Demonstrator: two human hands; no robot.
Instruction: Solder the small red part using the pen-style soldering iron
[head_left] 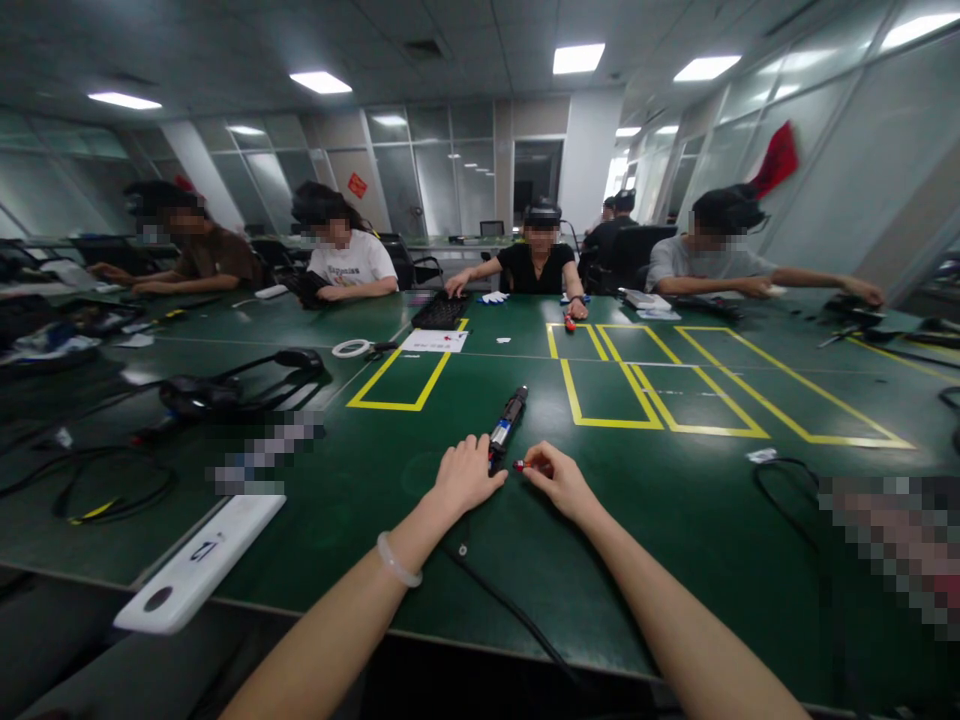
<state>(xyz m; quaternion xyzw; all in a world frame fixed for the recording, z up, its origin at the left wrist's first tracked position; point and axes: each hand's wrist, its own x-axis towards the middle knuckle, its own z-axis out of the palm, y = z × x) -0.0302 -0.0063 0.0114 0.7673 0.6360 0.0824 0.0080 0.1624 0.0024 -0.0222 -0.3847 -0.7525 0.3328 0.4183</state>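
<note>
A black stick-shaped tool (510,418) with a blue-and-white label lies on the green table, pointing away from me. My left hand (466,475) is at its near end, fingers curled against it and palm down; part of that end is hidden. Just to the right, my right hand (556,480) is closed in a pinch on a small red piece (520,465), whose kind is too small to make out. A narrow gap separates the piece from the tool. Below my left hand, a black cable (517,612) runs toward the table's near edge.
Yellow tape outlines (611,424) mark the tabletop. A long white case (201,565) sits at the near left, with a black headset (206,393) beyond it. Across the table, a co-worker's hand (576,308) is at a red item (570,324); a black tray (439,311) lies nearby.
</note>
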